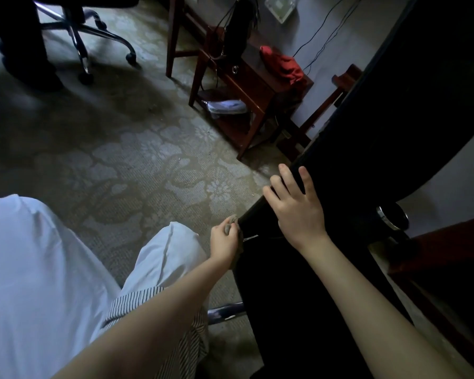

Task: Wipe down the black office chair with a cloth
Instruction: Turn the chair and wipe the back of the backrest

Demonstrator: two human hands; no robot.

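The black office chair (394, 110) fills the right side of the view, its dark back running from the upper right down to the bottom centre. My right hand (293, 203) rests on the chair's edge with fingers spread and straight. My left hand (223, 240) grips a small grey cloth (232, 220) and holds it against the lower corner of the chair. Most of the cloth is hidden inside my fingers. A chrome part of the chair's base (225, 314) shows below my left forearm.
Patterned carpet (137, 165) covers the floor. A dark wooden side table (246, 86) with a red cloth (282, 65) on it stands at the wall. Another swivel chair's chrome base (88, 36) is at the top left. My white-trousered knees (39, 269) are at the lower left.
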